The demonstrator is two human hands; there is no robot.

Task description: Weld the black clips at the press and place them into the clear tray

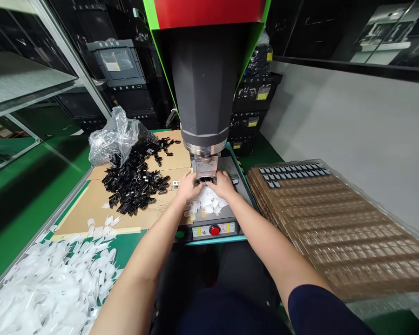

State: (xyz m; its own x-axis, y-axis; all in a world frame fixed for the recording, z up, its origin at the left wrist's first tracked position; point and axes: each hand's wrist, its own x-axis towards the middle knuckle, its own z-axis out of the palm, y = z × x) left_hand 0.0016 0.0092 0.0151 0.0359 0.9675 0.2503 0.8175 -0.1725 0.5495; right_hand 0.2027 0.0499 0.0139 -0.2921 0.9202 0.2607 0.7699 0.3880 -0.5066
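Note:
Beneath a metal press head [206, 165], my left hand [188, 187] and my right hand [224, 185] face each other at the fixture. Their thumbs point inward and meet a small black plastic part [206, 180], which sits between them right under the head. The fingers curl around its two sides, and their tips are partly hidden. Just in front of the hands, a heap of white plastic pieces [209, 201] lies on the machine base [226, 214]. To the left, a pile of black plastic parts [134, 184] spreads over cardboard [87, 214].
A large heap of white pieces [49, 288] covers the table's near left. A clear plastic bag [115, 135] lies behind the black parts. Stacked clear trays [335, 223] stand on the right, the top one holding several finished-looking parts. A red button [214, 230] is on the machine's front.

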